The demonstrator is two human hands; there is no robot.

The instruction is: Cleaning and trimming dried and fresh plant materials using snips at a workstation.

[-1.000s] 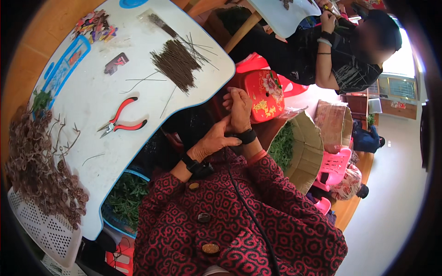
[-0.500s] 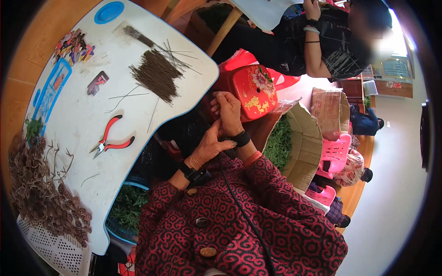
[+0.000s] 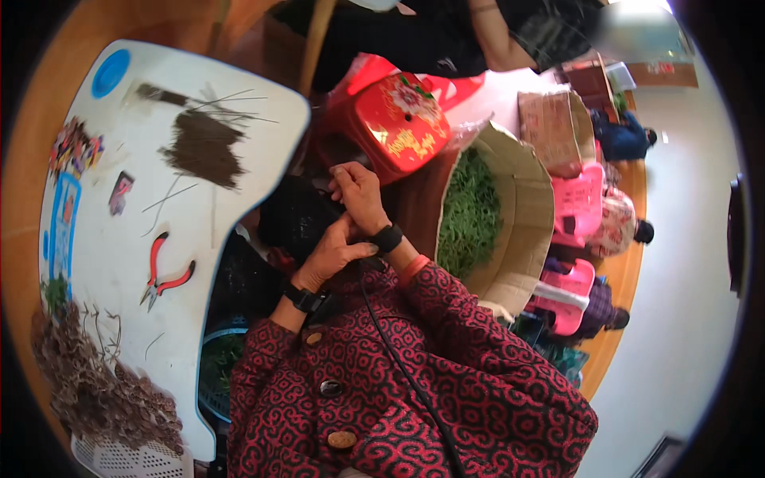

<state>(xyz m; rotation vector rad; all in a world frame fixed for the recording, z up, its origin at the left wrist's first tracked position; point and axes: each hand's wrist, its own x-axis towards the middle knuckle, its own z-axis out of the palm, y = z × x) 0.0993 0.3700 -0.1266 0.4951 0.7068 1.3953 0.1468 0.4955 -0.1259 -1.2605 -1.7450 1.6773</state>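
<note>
My right hand (image 3: pixel 360 199) is held out in front of my lap, fingers loosely bent and somewhat apart, with nothing seen in them. Around its wrist is a black wristband (image 3: pixel 387 237). My left hand (image 3: pixel 327 259) closes on the right wrist from below, its thumb lying by that band and its fingertips partly hidden. A second black wrist device (image 3: pixel 304 299) sits on my left wrist. To the left, on a white table (image 3: pixel 143 263) with a blue edge, lie red-handled pliers (image 3: pixel 169 275), a bundle of thin brown wires (image 3: pixel 203 147) and a heap of brown pine cones (image 3: pixel 119 398).
A red stool (image 3: pixel 402 127) stands beyond my hands. On the right are a cardboard box (image 3: pixel 526 215) holding green sprigs (image 3: pixel 470 215) and pink chairs (image 3: pixel 578 203) with seated people. A blue basket (image 3: pixel 219 362) stands beside the table. Another person in black (image 3: pixel 414 40) is opposite.
The view has shifted, so the table and stool appear farther left. My hands keep the same hold, left on right wrist. The person opposite shows less.
</note>
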